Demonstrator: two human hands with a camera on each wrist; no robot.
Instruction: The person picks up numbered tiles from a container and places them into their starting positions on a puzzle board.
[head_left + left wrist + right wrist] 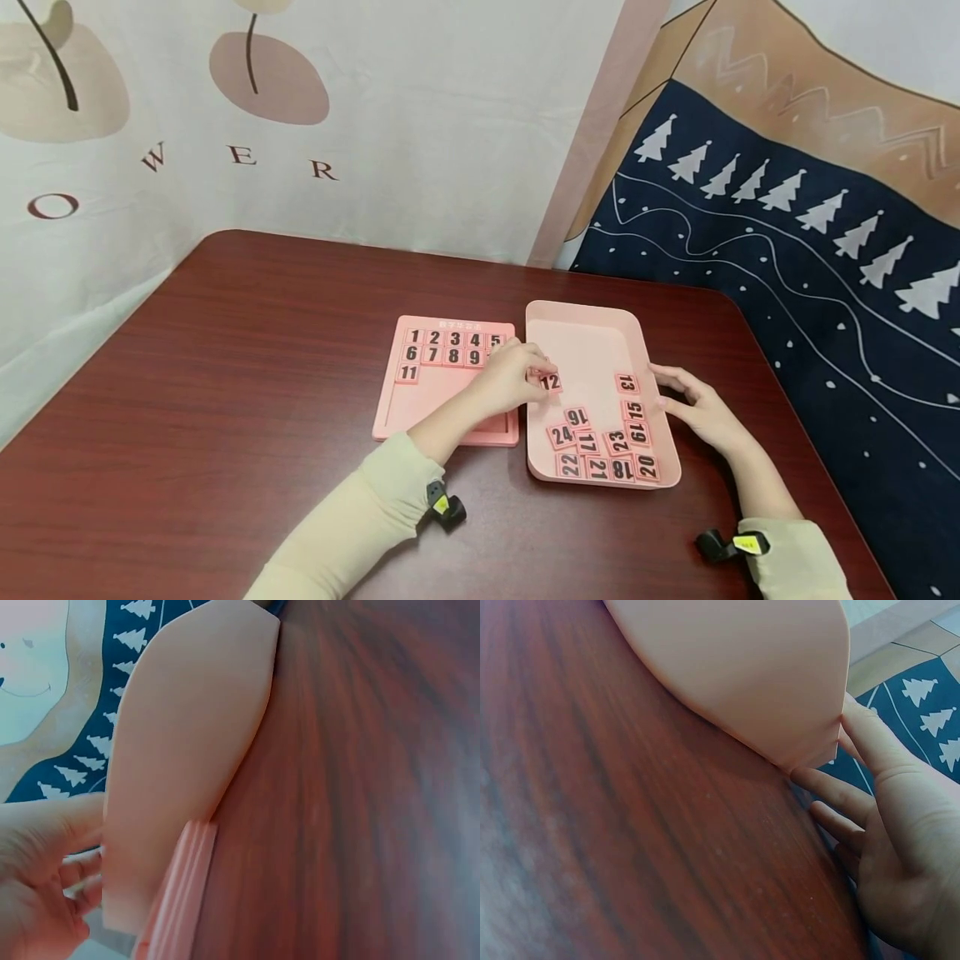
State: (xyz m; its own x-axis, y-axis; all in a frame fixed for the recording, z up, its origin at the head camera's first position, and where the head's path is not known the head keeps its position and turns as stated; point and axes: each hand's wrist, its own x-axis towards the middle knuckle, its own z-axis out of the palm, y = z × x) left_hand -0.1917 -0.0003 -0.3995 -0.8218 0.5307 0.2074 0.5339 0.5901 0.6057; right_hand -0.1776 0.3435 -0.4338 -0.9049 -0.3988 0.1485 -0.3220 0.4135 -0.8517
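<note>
The left hand [512,377] has its grip pinching the 12 tile [552,382] at the tray [592,350]'s nine o'clock side; the right hand [703,408], grip spread, touches its three o'clock wall.

Tray wall [640,333] stands between right grip [699,410] and tiles [618,442].

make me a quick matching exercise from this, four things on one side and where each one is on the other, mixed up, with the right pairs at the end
Things
1. left hand
2. right hand
3. tile 11
4. tile 20

Places
A. on the board, just below tile 6
B. in the near right corner of the tray
C. with its fingertips at tile 12
D. at the outer right side of the tray

Right pairs
1-C, 2-D, 3-A, 4-B
</note>
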